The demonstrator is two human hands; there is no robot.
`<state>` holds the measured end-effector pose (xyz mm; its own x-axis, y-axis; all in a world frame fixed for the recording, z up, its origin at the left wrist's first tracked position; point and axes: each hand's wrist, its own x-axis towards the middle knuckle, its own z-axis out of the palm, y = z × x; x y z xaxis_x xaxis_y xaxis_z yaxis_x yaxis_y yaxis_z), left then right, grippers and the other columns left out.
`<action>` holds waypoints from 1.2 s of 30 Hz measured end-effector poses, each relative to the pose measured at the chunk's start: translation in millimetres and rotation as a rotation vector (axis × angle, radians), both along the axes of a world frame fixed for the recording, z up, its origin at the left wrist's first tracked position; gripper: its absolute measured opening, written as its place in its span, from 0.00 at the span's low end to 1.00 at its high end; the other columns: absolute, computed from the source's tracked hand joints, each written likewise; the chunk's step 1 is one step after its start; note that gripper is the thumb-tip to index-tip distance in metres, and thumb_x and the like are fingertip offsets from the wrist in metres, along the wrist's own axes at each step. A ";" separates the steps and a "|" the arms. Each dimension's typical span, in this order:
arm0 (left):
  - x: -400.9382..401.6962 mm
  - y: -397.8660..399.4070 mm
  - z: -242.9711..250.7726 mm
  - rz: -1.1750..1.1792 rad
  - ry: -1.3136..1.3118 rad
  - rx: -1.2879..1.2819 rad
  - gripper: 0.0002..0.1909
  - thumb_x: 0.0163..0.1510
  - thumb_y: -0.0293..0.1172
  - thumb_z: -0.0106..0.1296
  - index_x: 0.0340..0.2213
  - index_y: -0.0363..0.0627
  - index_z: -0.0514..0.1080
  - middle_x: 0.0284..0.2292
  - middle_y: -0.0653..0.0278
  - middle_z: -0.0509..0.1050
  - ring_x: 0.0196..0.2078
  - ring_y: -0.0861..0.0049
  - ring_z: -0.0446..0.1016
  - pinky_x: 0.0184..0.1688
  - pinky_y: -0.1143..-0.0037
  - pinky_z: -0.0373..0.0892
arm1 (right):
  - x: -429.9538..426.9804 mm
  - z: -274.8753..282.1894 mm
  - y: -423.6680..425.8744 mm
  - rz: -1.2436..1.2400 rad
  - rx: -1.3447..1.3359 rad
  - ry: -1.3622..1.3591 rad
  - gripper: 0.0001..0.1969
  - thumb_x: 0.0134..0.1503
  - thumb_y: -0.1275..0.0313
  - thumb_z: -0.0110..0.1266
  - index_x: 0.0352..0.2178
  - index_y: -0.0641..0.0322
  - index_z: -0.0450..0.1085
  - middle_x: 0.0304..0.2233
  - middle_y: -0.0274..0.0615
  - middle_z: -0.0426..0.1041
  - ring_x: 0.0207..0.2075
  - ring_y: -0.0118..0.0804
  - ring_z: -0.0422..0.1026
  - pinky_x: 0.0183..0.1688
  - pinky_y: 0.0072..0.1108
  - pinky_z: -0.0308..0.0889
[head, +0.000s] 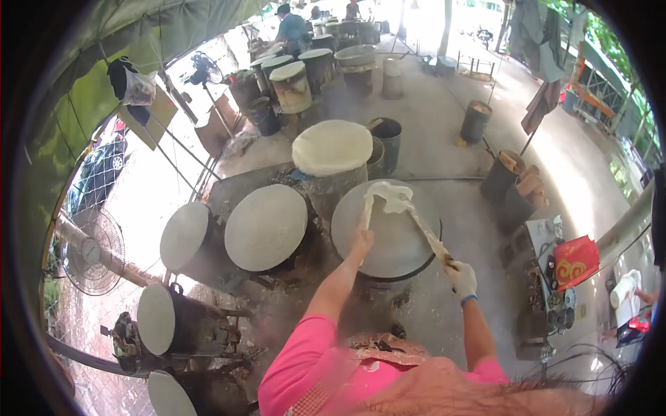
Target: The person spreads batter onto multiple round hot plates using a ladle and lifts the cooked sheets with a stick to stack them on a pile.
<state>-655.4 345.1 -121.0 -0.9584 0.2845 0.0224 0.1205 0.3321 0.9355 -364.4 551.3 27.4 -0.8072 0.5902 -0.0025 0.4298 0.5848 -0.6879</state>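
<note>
In front of me is a large round drum top point(385, 244) with a smooth grey surface and a dark rim. My right hand point(462, 279), in a pale glove, grips the lower end of a stick point(429, 234) coated in white paste. A soft white mass point(393, 196), like dough or batter, hangs at its far end over the back of the drum top. My left hand point(362, 238) is closed around a pale, thin strip point(368, 208) that runs up to this mass. Whether the strip is a stick or stretched dough, I cannot tell.
White-topped drums stand close on the left point(266, 227), and one with a puffed white cover point(333, 147) stands ahead. Dark buckets point(386, 138) are behind it. At right are wood-filled buckets point(512, 197) and a side table with a red bag point(575, 261). A person point(292, 30) stands far off.
</note>
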 end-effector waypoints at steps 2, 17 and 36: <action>14.0 27.3 15.1 0.049 0.586 -0.335 0.34 0.49 0.27 0.41 0.58 0.64 0.49 0.21 0.50 0.70 0.22 0.57 0.70 0.26 0.61 0.66 | 7.0 5.1 8.5 -0.312 -0.649 0.034 0.15 0.49 0.68 0.52 0.36 0.67 0.72 0.23 0.42 0.75 0.25 0.32 0.70 0.31 0.28 0.65; 82.0 -131.4 65.1 -0.069 0.003 0.044 0.38 0.44 0.19 0.40 0.59 0.52 0.51 0.18 0.72 0.65 0.12 0.87 0.58 0.12 0.83 0.57 | -122.7 -4.0 -13.9 -0.087 0.096 -0.014 0.12 0.47 0.63 0.53 0.31 0.57 0.75 0.32 0.53 0.73 0.35 0.50 0.73 0.38 0.32 0.67; 184.9 -213.1 19.7 0.008 0.083 -0.147 0.37 0.44 0.21 0.42 0.58 0.56 0.52 0.22 0.69 0.67 0.16 0.86 0.62 0.17 0.83 0.60 | -96.0 -60.6 -28.9 -0.018 -0.921 0.183 0.16 0.44 0.68 0.60 0.32 0.70 0.73 0.24 0.38 0.73 0.25 0.28 0.70 0.26 0.20 0.65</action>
